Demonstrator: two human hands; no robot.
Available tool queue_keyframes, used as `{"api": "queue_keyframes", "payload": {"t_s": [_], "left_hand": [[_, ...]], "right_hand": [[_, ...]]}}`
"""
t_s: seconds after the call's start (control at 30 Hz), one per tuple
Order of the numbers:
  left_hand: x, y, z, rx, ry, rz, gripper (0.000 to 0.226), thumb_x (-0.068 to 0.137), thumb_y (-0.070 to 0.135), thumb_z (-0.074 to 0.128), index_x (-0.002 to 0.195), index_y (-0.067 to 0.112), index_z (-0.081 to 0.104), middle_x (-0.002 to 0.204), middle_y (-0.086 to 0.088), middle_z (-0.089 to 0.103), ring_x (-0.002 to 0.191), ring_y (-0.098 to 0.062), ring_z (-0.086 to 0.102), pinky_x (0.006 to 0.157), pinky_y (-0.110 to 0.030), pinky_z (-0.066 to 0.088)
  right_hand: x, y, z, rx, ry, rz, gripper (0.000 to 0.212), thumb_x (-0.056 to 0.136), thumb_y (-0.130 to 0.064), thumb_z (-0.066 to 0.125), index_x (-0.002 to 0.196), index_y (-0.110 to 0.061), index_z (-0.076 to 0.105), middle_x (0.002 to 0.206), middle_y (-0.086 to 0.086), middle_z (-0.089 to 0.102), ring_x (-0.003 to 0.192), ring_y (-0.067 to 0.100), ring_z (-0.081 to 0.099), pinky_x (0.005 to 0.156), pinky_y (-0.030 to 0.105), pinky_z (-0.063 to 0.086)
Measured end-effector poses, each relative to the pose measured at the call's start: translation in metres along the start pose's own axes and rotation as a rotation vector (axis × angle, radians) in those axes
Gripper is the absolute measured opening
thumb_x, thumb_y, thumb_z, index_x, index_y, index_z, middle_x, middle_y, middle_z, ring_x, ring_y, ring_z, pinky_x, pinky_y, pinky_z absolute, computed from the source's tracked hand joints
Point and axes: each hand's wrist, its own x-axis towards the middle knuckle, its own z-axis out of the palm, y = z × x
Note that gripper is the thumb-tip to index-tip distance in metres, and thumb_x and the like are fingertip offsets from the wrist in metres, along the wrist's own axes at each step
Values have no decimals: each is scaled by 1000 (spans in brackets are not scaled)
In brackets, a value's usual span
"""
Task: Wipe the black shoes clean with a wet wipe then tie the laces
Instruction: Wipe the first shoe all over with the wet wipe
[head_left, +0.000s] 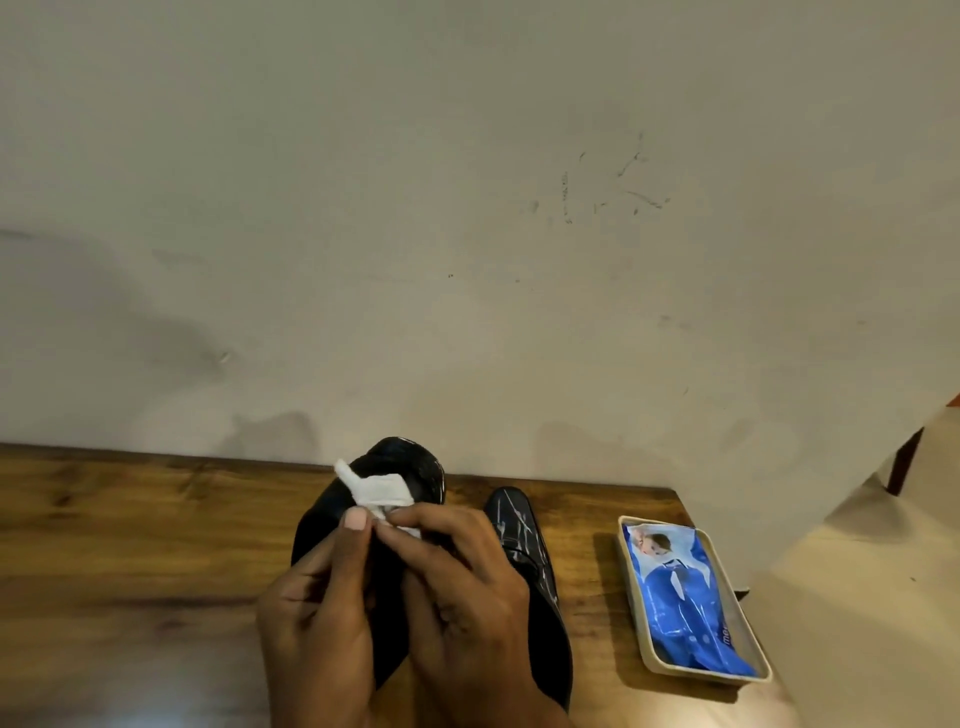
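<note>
Against a scuffed, off-white wall, you are working at a brown wooden table with two glossy black leather shoes side by side, toes pointing at the wall. You are holding a small folded white wet wipe above the left-hand shoe, and both sets of fingertips are pinching together on its lower edge: your left hand is closing thumb against forefinger, your right hand is nipping the same edge from the other side. You seem to be unfolding or refolding the wipe, so the wiping looks barely begun. The right-hand shoe is showing pale streaks across its toe and is lying just beside your right hand. A blue plastic wipe packet is resting in a cream rectangular tray near the table's right edge. Pulling unevenly could tear the damp sheet, and a bunched wipe may only smear those streaks.
</note>
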Motion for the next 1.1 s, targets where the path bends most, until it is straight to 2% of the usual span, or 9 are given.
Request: {"api": "queue_keyframes", "payload": {"t_s": [0.13, 0.27, 0.33, 0.47, 0.6, 0.73, 0.83, 0.97, 1.1], "left_hand": [[2, 3, 5, -86, 59, -40, 20, 82, 31, 64, 76, 27, 82, 89, -7, 79, 91, -25, 75, 82, -37, 61], [4, 5, 1, -144, 52, -68, 21, 82, 30, 63, 79, 23, 82, 96, -10, 78, 97, -26, 74, 85, -39, 58], [4, 4, 1, -136, 38, -70, 23, 82, 30, 62, 84, 19, 82, 98, -10, 78, 98, -25, 74, 85, -38, 58], [4, 6, -1, -119, 74, -53, 29, 80, 35, 62, 98, 16, 75, 95, -9, 78, 96, -25, 74, 83, -38, 59], [3, 9, -3, -49, 63, -40, 30, 72, 39, 68, 96, 23, 75, 92, -2, 79, 93, -20, 75, 89, -41, 56], [4, 5, -5, 76, 64, 23, 18, 73, 46, 69, 86, 36, 77, 91, 5, 78, 94, -18, 73, 88, -43, 55], [4, 4, -5, 116, 68, 51, 28, 74, 49, 67, 91, 29, 77, 91, 5, 78, 95, -19, 72, 88, -45, 56], [1, 3, -5, 102, 54, 58, 35, 79, 48, 62, 107, 31, 74, 106, 6, 76, 106, -16, 69, 98, -47, 53], [2, 4, -5, 2, 67, 15, 28, 78, 48, 61, 100, 38, 75, 106, 9, 76, 106, -13, 70, 100, -44, 49]], "right_hand": [[-10, 9, 1, 37, 76, 115, 37, 87, 8, 66, 117, -11, 75, 119, 1, 67, 111, 18, 66, 87, 33, 57], [-4, 15, 7, 89, 141, 317, 38, 86, 5, 68, 113, -21, 75, 114, -11, 68, 109, 10, 67, 87, 27, 57], [9, 13, 9, 114, 146, 342, 39, 87, 6, 65, 113, -20, 76, 114, -10, 68, 110, 11, 66, 89, 27, 57], [24, 5, 15, 130, 81, 268, 43, 86, 14, 62, 116, -14, 75, 116, -4, 68, 114, 13, 65, 92, 29, 56], [13, 4, 18, 98, 85, 221, 44, 89, 12, 62, 122, -15, 72, 122, -7, 66, 118, 13, 63, 94, 26, 54], [-1, 10, 22, 100, 103, 316, 44, 91, 5, 61, 124, -23, 71, 120, -16, 64, 116, 11, 63, 92, 24, 55], [1, 9, 25, 108, 94, 383, 44, 92, -1, 61, 124, -30, 69, 119, -19, 64, 115, 8, 63, 91, 26, 56], [28, 7, 22, 69, 87, 264, 39, 93, 4, 61, 125, -16, 71, 118, -7, 67, 113, 8, 64, 90, 21, 54], [36, 9, 19, -81, 26, 102, 41, 92, 4, 61, 129, -12, 67, 121, -2, 68, 116, 9, 62, 93, 21, 52]]}}
